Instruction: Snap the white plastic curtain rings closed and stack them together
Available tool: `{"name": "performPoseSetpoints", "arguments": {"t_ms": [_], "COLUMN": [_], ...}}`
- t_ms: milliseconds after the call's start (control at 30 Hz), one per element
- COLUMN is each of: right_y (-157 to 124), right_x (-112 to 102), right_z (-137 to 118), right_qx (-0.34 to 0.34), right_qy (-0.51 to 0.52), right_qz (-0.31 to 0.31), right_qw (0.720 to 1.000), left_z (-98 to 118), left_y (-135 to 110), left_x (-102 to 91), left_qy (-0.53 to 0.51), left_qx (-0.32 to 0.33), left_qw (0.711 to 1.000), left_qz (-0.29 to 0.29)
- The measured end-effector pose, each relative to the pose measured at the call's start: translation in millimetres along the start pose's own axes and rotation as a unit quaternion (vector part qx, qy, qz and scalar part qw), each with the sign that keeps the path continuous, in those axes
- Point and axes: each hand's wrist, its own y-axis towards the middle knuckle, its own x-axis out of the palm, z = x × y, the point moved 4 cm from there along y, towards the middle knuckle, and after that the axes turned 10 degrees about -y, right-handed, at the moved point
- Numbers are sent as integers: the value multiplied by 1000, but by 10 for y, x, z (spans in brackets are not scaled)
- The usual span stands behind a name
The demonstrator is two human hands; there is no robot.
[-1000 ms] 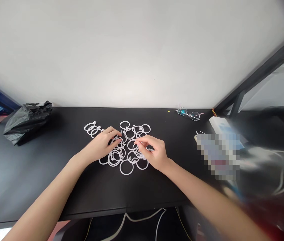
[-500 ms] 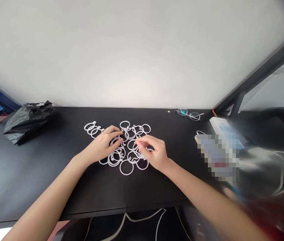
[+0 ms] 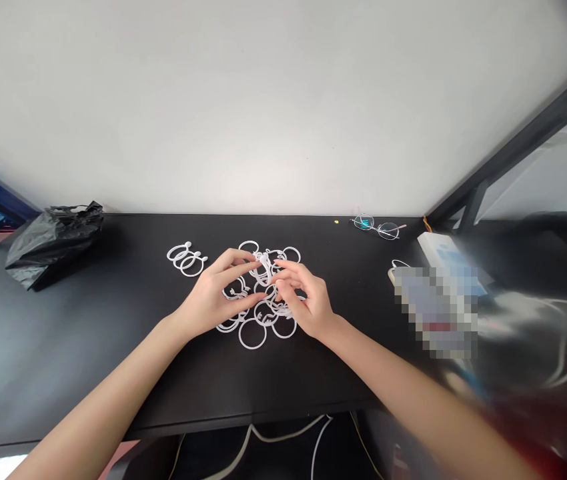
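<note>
Many white plastic curtain rings (image 3: pixel 252 333) lie in a loose, overlapping pile on the black table, several with small open hooked ends. My left hand (image 3: pixel 223 287) is over the pile's left side, thumb and fingers curved around a raised white ring (image 3: pixel 264 270) seen nearly edge-on. From the right, my right hand (image 3: pixel 303 297) meets the same ring with bent, pinching fingers. The fingers partly hide the ring and its contact points. Left of the pile, three rings (image 3: pixel 192 267) with round knobs where their ends meet lie in an overlapping row.
A crumpled black plastic bag (image 3: pixel 58 240) sits at the far left. Eyeglasses (image 3: pixel 376 227) rest near the wall at the back right. A white box (image 3: pixel 448 260) and a blurred-out item (image 3: pixel 433 313) are on the right. White cables (image 3: pixel 283 437) hang below the table's front edge.
My left hand has moved right and its fingers have come around a ring beside my right fingertips. That ring now stands raised between my hands; the knobbed rings are fully uncovered.
</note>
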Motion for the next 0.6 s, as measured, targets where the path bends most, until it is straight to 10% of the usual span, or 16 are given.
{"name": "performPoseSetpoints", "arguments": {"t_ms": [600], "right_y": [40], "right_x": [29], "right_z": [-113], "right_qx": [-85], "right_qy": [-20], "right_qz": [-10], "right_qw": [996], "left_z": [44], "left_y": [-20], "left_x": [91], "left_qy": [-147], "left_qx": [-80], "left_qw": [986], "left_qz": [13]}}
